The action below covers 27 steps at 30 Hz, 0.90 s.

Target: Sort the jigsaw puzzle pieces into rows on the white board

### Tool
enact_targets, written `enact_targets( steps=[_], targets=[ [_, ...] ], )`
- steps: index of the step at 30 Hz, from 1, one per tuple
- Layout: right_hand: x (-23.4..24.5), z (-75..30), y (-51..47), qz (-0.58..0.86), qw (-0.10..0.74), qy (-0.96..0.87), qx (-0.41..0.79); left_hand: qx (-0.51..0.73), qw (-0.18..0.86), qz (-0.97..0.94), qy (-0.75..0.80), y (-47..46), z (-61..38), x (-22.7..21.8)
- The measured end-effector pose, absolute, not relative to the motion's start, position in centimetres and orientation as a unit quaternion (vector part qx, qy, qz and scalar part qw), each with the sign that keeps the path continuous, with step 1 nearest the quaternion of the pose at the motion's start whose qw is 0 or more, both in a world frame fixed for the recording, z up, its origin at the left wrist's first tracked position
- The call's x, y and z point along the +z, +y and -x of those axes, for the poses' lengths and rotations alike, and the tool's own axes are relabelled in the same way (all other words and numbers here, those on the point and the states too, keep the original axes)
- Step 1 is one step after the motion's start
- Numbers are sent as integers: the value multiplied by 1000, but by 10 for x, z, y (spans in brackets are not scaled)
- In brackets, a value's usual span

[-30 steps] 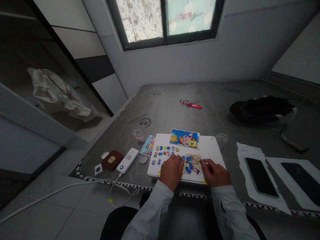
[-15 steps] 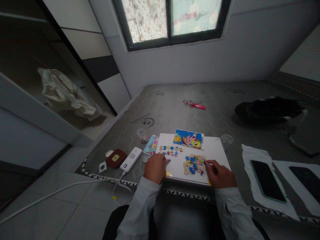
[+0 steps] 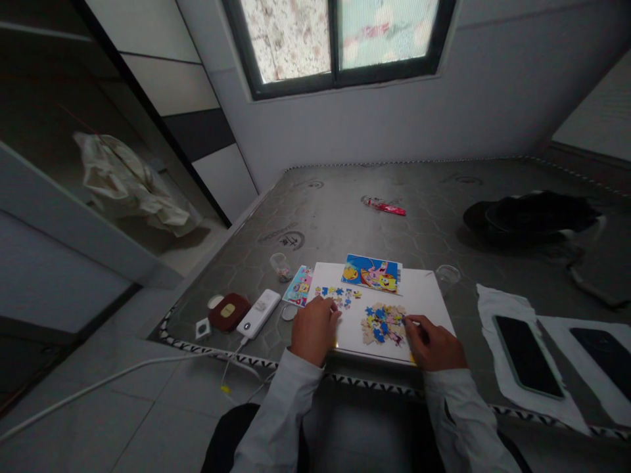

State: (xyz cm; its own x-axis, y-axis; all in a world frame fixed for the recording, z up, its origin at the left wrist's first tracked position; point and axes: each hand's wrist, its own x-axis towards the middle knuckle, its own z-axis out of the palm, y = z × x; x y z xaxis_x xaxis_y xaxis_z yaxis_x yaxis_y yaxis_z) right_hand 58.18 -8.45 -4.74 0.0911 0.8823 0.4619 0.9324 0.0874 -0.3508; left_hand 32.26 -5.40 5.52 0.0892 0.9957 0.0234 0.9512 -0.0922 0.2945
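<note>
Your left hand rests loosely open on the near-left edge of the white board, just below the loose jigsaw pieces. Your right hand pinches narrow at the joined puzzle cluster on the board; can't tell if a piece is held. The picture card overlaps the board's far edge.

Dim rm, daylight via window; soft shadow under right hand; fisheye warp at edges, mild blur.

matt cardboard jigsaw pieces
</note>
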Motion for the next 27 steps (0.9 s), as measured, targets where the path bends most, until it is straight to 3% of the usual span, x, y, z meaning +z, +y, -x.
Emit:
enact_targets(
  steps=[6, 27],
  targets=[
    [-47, -582, -84, 673, 301, -674, -41, 125, 144, -792, 580, -64, -354, 45],
    [-43, -582, -85, 662, 305, -683, -50, 139, 154, -780, 591, -62, -365, 38]
  ],
)
